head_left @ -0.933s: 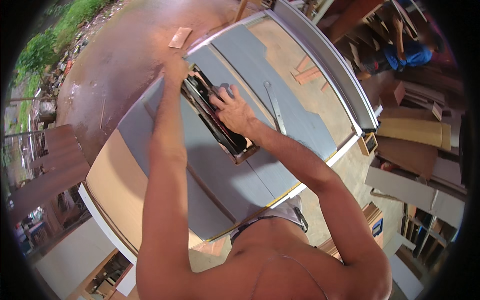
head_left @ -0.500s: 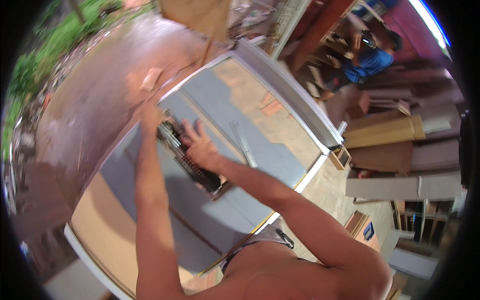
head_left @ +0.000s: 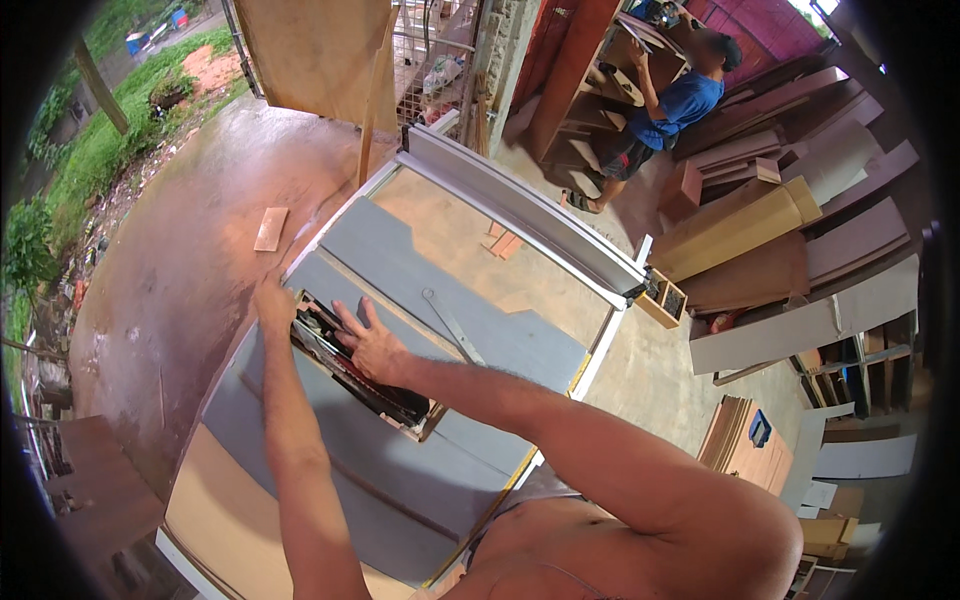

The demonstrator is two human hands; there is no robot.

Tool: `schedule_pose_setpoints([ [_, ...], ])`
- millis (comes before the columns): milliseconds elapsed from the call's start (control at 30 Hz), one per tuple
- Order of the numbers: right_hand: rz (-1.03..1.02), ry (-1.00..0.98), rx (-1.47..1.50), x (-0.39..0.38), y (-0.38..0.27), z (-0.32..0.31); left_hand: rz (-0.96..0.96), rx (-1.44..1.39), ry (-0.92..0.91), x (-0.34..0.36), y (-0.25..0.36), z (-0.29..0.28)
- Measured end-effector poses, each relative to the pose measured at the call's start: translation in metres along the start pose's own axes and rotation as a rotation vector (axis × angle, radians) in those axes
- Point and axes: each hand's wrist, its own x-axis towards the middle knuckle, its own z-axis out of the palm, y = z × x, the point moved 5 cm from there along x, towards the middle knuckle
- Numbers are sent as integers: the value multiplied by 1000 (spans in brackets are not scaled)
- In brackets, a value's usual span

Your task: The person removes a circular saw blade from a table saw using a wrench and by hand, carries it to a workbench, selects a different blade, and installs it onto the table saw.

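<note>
A long rectangular slot (head_left: 352, 372) gapes in the grey top of a saw table (head_left: 430, 465), with dark metal parts and what looks like a blade inside. My left hand (head_left: 271, 302) is at the slot's far left end, close to the table edge; its fingers are hard to make out. Over the slot's right side lies my right hand (head_left: 376, 348), fingers spread, some tips reaching to the opening. To the right of that hand a metal wrench (head_left: 450, 325) rests flat on the table top, touched by neither hand.
A long grey fence rail (head_left: 520, 205) runs along the table's far right side. A small wooden box (head_left: 661, 300) hangs at its corner. Wood offcuts (head_left: 505, 243) lie on the table's far part. Boards (head_left: 745, 235) are stacked at right, where a person in blue (head_left: 685, 105) stands.
The view has shifted and steadied, so the table sits farther left and lower. Both hands stay at the slot. The person at the back now stands more upright.
</note>
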Motion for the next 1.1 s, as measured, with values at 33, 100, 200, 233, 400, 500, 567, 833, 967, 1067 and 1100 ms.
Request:
schedule_pose_setpoints([
  [33,-2,13,-10,0,1,2,4,26,-6,-1,3,0],
  [100,-19,-42,-11,6,-5,-3,-9,93,-9,-5,-8,-10],
  [200,0,-33,55,11,-4,-1,12,-73,96,1,-22,1],
  [233,17,-18,54,9,-3,4,5,-35,48,0,-17,3],
  [400,31,-27,174,8,3,6,-43,-47,48,-4,10,-9],
  [500,4,21,127,11,2,9,9,-53,153,-7,7,-19],
  [567,-26,-40,119,9,5,2,-31,-57,120,-6,11,-19],
  [833,-79,-39,17,8,-5,-2,-123,-5,13,-6,-8,-12],
  [967,-125,-45,70,6,1,-2,-49,-59,71,-6,-1,-13],
  [1067,-127,-52,131,5,9,3,-137,-37,6,-6,0,-12],
  [1100,-135,-65,163,5,8,0,-99,-11,31,-6,-4,-12],
])
